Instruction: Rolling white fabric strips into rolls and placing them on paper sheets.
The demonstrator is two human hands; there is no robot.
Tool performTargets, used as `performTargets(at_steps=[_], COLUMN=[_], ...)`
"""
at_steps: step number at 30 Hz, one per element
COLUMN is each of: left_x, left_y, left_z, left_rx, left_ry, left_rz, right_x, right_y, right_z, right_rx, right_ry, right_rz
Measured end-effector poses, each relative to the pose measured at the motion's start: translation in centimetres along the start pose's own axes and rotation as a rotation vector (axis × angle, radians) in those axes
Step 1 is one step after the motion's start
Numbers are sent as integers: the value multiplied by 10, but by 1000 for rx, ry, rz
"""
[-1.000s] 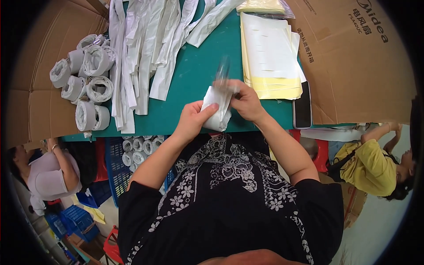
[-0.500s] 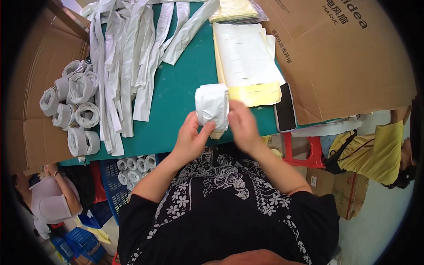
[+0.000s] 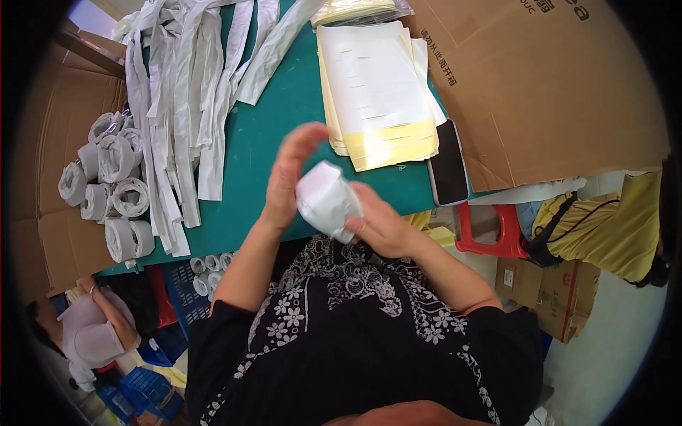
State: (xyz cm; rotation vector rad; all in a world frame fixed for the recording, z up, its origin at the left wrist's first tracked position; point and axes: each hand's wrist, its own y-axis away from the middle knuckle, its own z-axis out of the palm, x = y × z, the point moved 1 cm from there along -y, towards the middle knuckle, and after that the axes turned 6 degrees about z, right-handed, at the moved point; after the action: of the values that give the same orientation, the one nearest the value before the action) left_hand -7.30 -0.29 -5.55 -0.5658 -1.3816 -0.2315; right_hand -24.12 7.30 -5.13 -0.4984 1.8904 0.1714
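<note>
In front of my body, above the table's near edge, a white wrapped roll (image 3: 325, 201) is tilted in my right hand (image 3: 383, 224). The thumb lies across its lower end and the fingers pass behind it. My left hand (image 3: 285, 177) is raised at the roll's left side, fingers stretched upward and slightly blurred. Whether its palm touches the roll is hard to tell. Beyond the hands lies a stack of white and yellow label sheets (image 3: 380, 82). Long white strips (image 3: 209, 106) are draped over the far left of the green table (image 3: 273, 128).
Several white rolls (image 3: 117, 157) are piled at the table's left, beside a cardboard wall (image 3: 42, 177). A phone (image 3: 449, 167) lies right of the sheets, by a large cardboard sheet (image 3: 540, 106). Below stand a blue crate (image 3: 183, 291) and a red stool (image 3: 497, 234). People sit at both sides.
My left hand has let go of the roll and risen with its fingers extended. My right hand now grips the roll, which has tipped over to the left. The view has shifted slightly.
</note>
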Motion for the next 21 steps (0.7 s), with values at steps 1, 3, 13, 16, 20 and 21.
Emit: performTargets(at_steps=[1, 3, 13, 16, 20, 21], left_x=[3, 8, -14, -43, -69, -68], left_y=[-7, -8, -74, -108, -126, -131], left_z=[-1, -1, 28, 37, 60, 64], left_rx=[-41, -183, -41, -159, -252, -251], left_ry=[177, 46, -160, -588, -945, -1035], left_rz=[27, 16, -149, 4, 117, 89], right_x=[-7, -3, 23, 18, 25, 26], right_y=[-1, 1, 31, 38, 38, 40], right_z=[0, -4, -4, -42, -83, -90], right_rx=[-34, -61, 321, 653, 915, 932], right_ry=[-145, -235, -197, -254, -596, -566], right_rz=[64, 129, 223, 174, 53, 22])
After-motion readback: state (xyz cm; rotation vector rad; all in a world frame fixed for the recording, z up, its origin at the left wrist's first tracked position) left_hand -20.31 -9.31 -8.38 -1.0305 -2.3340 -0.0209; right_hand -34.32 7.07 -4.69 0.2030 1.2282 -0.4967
